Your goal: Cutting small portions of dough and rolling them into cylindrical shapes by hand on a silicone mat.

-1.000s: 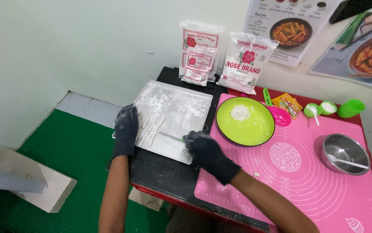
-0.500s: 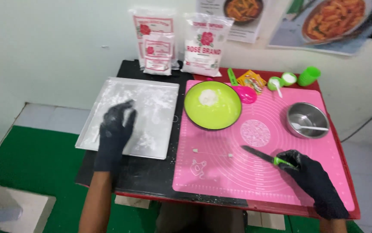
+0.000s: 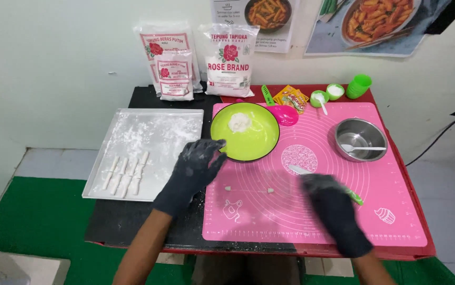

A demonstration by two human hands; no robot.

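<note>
Head view: my left hand (image 3: 193,171), gloved black, hovers spread and empty at the pink mat's (image 3: 396,174) left edge, touching the green plate (image 3: 256,142). My right hand (image 3: 333,208) lies blurred over the knife (image 3: 304,170) on the mat; I cannot tell its grip. Left of the mat, one tray (image 3: 159,132) holds about seven dough sticks (image 3: 124,174). Three flour bags (image 3: 227,58) stand behind. The mat's near half is open.

The left hand (image 3: 195,168) is off the floured tray (image 3: 132,138) and now reaches the lime-green plate (image 3: 259,143); the knife (image 3: 326,183) lies on the pink mat (image 3: 396,174) beside the right hand (image 3: 333,207).
</note>
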